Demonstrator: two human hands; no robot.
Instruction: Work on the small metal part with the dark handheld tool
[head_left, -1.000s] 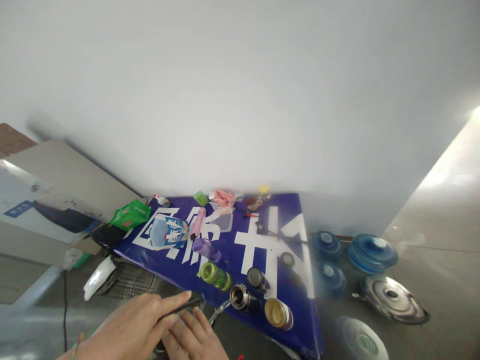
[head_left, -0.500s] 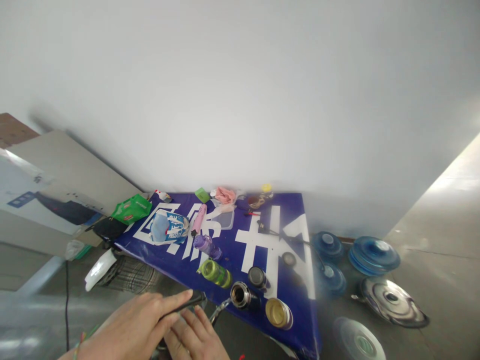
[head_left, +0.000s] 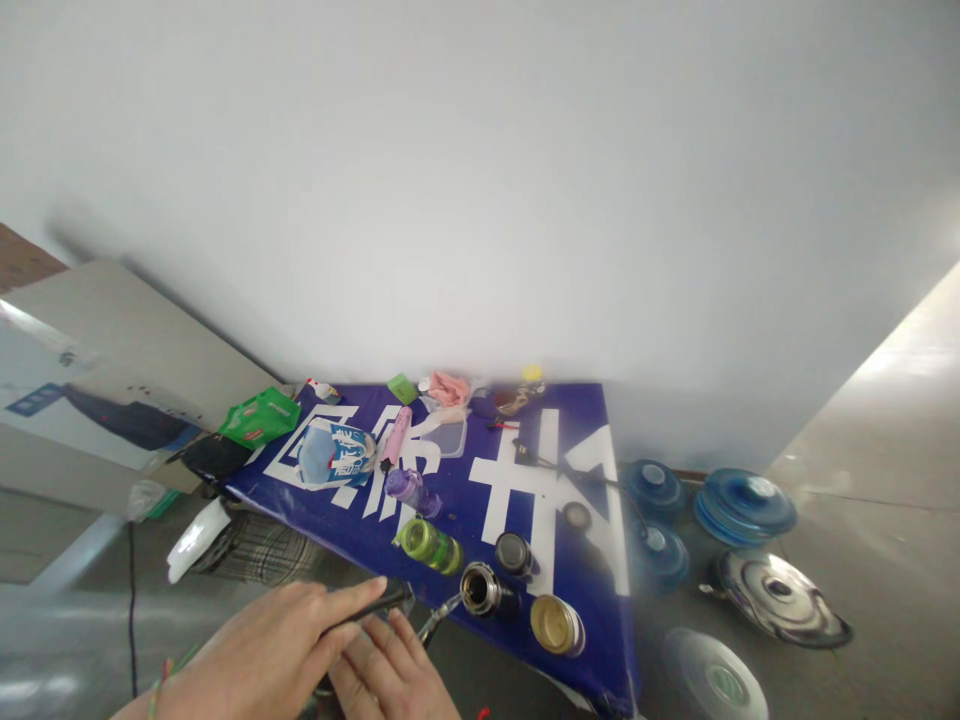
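Note:
At the bottom of the view my left hand lies over a slim black rod-like object, fingers stretched along it and gripping it. My right hand sits just below it, fingers touching the same object from underneath. A thin metal piece shows just past my fingertips, close to an open dark steel flask lying on the blue board. Next to it lie a green bottle, a black cup and a gold-lidded can.
The blue board with white characters also holds a purple bottle, a pink tube, a blue-and-white pouch and a clear tray. Blue discs and a metal lid lie on the floor at right. A wire fan sits at left.
The view has shifted slightly; my hands stay together on the black object near the board's front edge, hardly moved.

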